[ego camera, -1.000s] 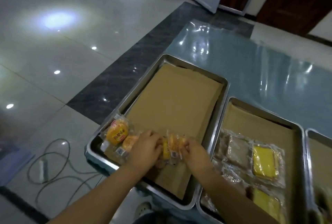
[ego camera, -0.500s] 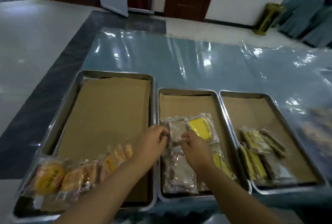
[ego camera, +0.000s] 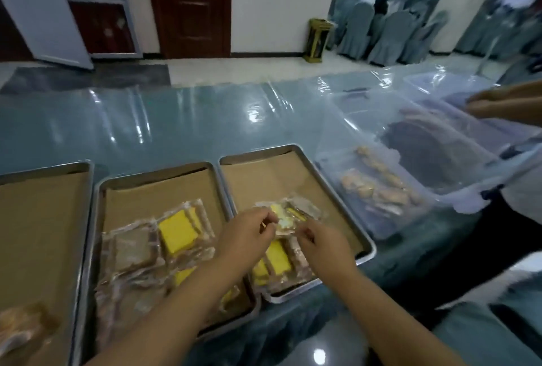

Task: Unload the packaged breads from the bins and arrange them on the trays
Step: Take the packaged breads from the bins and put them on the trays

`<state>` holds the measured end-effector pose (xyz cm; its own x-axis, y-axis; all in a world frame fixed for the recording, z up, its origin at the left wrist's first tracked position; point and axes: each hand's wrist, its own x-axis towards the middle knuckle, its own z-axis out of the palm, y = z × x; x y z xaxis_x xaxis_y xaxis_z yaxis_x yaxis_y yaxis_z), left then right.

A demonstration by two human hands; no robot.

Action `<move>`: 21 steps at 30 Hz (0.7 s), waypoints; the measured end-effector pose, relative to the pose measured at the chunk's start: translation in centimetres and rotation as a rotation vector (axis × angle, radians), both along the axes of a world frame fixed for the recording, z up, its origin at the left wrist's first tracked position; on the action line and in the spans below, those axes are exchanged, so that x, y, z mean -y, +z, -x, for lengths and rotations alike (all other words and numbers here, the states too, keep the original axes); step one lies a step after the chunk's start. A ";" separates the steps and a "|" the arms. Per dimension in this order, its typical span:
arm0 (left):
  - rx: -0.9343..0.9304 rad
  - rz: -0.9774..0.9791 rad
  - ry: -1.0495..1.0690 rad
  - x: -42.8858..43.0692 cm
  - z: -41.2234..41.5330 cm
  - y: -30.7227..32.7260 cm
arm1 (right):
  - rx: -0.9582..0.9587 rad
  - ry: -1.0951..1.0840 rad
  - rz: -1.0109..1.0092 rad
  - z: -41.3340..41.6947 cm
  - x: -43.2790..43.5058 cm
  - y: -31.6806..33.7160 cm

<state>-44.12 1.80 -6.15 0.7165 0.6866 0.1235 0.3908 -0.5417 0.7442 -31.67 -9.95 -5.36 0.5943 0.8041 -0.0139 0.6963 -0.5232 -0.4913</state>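
Observation:
Three metal trays lined with brown paper lie side by side on the table. My left hand [ego camera: 249, 233] and my right hand [ego camera: 322, 245] hover over the right tray [ego camera: 264, 155]. Between their curled fingertips lies a clear-wrapped yellow bread pack [ego camera: 283, 217], which both hands pinch at its near edges. More yellow packs [ego camera: 275, 260] lie under my wrists. The middle tray [ego camera: 158, 174] holds brown and yellow packs [ego camera: 176, 230]. Blurred orange packs [ego camera: 20, 327] sit at the near end of the left tray [ego camera: 88, 178].
A clear plastic bin [ego camera: 328, 178] with pale bread packs stands right of the trays. Behind it is a second bin [ego camera: 457, 142] with dark contents. Another person's hands [ego camera: 498, 101] reach in at far right. Covered chairs stand in the background.
The view swung right from the left tray to the right tray. My hands left the orange packs, crossed the middle tray and now sit at a yellow pack in the right tray.

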 end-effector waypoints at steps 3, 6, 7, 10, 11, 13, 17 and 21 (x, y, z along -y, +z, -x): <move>0.068 0.006 -0.002 3.5 -6.4 1.3 | 0.040 -0.059 -0.040 -5.9 4.1 1.8; 0.127 0.029 -0.019 6.5 -11.5 2.7 | 0.070 -0.090 -0.121 -10.9 7.3 3.6; 0.138 0.022 -0.026 7.3 -12.8 3.0 | 0.067 -0.099 -0.148 -12.3 8.0 4.1; 0.159 0.000 -0.058 8.6 -15.8 3.9 | 0.048 -0.119 -0.221 -15.8 9.6 5.2; 0.163 -0.007 -0.072 8.7 -16.7 4.2 | 0.053 -0.122 -0.249 -16.9 9.9 5.4; 0.169 -0.033 -0.095 8.6 -18.4 4.7 | 0.082 -0.130 -0.295 -18.8 10.3 5.7; 0.223 -0.055 -0.078 8.4 -22.5 5.8 | 0.123 -0.170 -0.374 -22.4 11.1 6.1; 0.267 -0.008 -0.081 8.1 -27.3 6.2 | 0.093 -0.207 -0.410 -26.6 11.9 6.1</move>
<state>-16.86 -6.29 0.08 0.7102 0.6268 0.3207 0.1367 -0.5696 0.8105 -5.06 -21.84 0.71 0.7268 0.5963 0.3409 0.6483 -0.4316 -0.6272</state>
